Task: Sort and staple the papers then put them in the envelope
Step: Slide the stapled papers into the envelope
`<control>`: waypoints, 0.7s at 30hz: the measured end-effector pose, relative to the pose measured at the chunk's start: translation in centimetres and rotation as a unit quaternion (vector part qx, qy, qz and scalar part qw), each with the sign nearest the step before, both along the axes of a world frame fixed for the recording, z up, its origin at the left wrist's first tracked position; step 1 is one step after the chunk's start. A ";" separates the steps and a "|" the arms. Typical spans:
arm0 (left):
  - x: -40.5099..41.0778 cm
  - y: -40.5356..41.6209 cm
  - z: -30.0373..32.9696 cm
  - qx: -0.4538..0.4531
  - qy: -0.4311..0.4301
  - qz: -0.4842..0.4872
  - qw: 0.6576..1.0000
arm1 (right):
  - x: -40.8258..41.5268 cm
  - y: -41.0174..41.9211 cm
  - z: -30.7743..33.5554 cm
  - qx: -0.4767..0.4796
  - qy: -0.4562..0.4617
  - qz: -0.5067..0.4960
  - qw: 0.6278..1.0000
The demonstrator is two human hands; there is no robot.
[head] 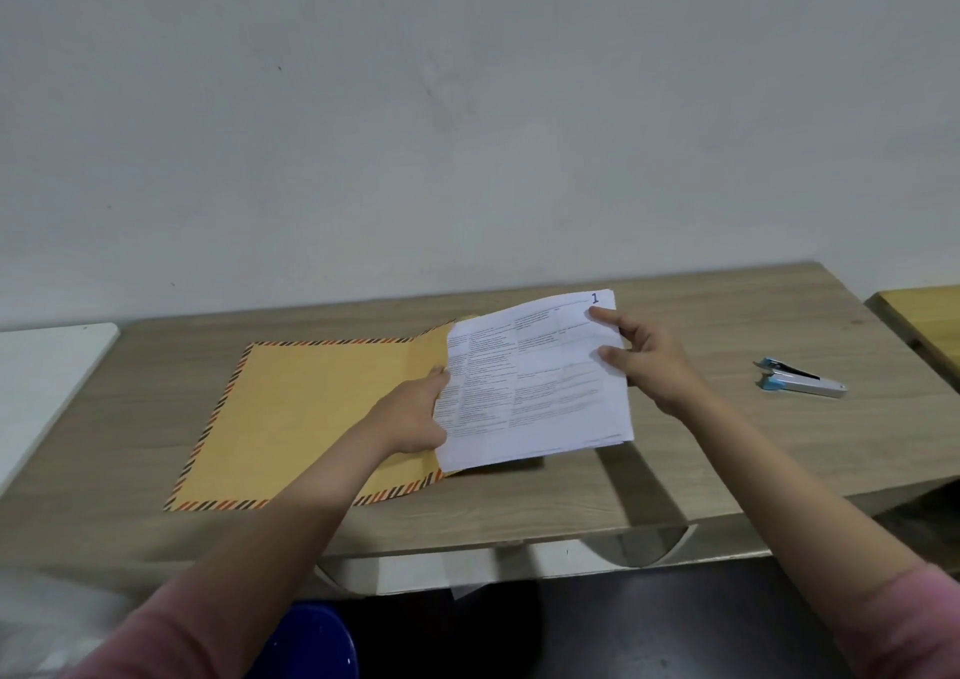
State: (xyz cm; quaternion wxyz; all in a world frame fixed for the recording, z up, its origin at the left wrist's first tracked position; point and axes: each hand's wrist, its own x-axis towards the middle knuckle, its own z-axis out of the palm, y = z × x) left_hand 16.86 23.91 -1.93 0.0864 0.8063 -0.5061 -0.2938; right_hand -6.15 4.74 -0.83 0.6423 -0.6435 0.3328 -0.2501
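Two hands working the papers (535, 382) at the envelope (311, 418) mouth — last step, by my read.

Nearest, the left hand (415, 413) is pinching the stack's left edge, fingertips hidden under the sheets. The right hand (644, 361) is gripping the far right corner, thumb on top by the "1". The stack is hanging tilted over the envelope's open right end, not visibly inside yet. Next move likely needs the leading edge lined up with the opening, then slid left. Stapler (800, 379) is lying apart, further right on the table (727, 450).
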 end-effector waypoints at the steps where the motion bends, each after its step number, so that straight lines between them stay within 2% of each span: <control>1: -0.3 -0.1 0.2 -0.009 0.004 0.008 1.000 | 0.5 0.5 -0.2 0.011 -0.005 0.000 1.000; 8: -3.1 -0.5 1.9 -0.067 0.026 0.029 0.997 | 4.0 3.6 -2.1 0.002 0.007 -0.001 1.000; 14: -5.3 -0.8 2.5 -0.083 -0.009 0.020 0.996 | 6.6 4.8 -2.4 -0.085 0.134 0.007 0.987; 18: -4.4 0.5 1.8 -0.086 -0.011 0.043 0.995 | 6.2 4.5 -2.7 -0.080 0.136 -0.036 0.987; 21: -4.3 1.4 1.4 -0.072 0.005 0.070 0.995 | 5.4 4.3 -3.1 -0.052 0.151 0.013 0.987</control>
